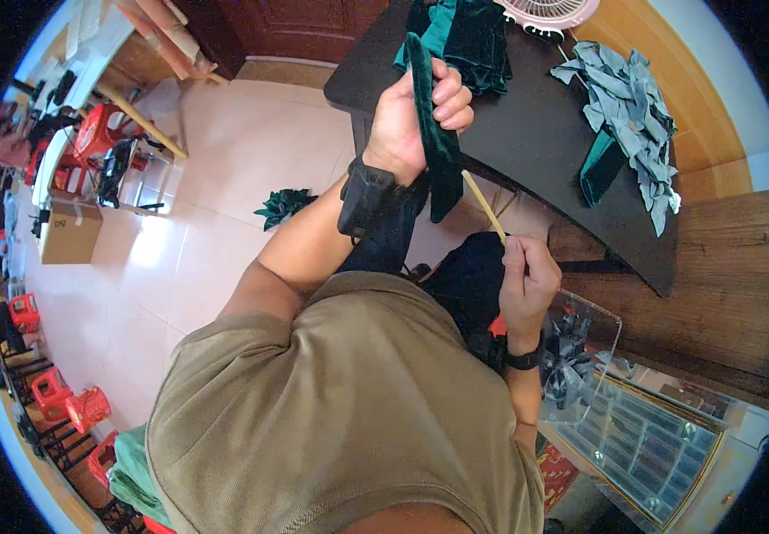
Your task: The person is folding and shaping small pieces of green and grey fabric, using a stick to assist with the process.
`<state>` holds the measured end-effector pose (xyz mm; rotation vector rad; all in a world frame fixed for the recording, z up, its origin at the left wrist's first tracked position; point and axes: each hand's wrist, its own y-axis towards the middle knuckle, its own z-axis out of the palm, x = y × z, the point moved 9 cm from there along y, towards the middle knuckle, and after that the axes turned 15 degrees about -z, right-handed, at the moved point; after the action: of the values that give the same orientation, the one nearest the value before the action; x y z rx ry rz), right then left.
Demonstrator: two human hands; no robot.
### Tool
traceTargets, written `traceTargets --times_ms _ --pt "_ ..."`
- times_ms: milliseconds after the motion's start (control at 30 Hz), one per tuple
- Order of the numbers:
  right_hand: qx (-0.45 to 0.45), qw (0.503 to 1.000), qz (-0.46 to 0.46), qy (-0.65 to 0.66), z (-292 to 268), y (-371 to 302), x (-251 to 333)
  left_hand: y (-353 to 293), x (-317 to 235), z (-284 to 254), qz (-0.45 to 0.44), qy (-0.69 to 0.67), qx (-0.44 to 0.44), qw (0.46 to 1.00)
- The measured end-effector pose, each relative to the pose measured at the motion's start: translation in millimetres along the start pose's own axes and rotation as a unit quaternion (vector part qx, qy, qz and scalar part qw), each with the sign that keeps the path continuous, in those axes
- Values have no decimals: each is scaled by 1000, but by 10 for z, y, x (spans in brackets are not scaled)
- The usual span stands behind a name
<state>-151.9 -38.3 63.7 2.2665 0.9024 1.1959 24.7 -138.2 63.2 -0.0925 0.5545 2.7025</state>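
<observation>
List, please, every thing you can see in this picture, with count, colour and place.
Dark green velvet fabric strip: one, held in the left grip.
Thin pale wooden stick: one, lower end in the right grip, upper end at the strip.
Black curved table: one, ahead.
Folded green velvet pieces: a stack, table's far edge.
Grey-blue fabric scraps: a pile, table's right side.
Pink fan: one, top edge.
Green fabric bundle: one, on the tiled floor.
Red plastic stools: several, left.
Left hand: closed.
Right hand: closed.

Pink fan (549, 12) — grey scraps (631, 116)
</observation>
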Motion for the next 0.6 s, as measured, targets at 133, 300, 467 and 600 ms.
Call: traceTargets --times_ms 133,300,467,600 --pt "1 999 -48 -6 106 161 167 -69 -106 1 71 133 -56 987" --pt "17 998 -34 -41 189 187 127 -155 -150 114 136 241 -106 955" --pt "9 998 -31 -63 228 182 100 -230 -155 169 176 293 -154 927" --pt "-6 999 7 -42 221 145 32 -222 -127 208 188 312 -139 921"
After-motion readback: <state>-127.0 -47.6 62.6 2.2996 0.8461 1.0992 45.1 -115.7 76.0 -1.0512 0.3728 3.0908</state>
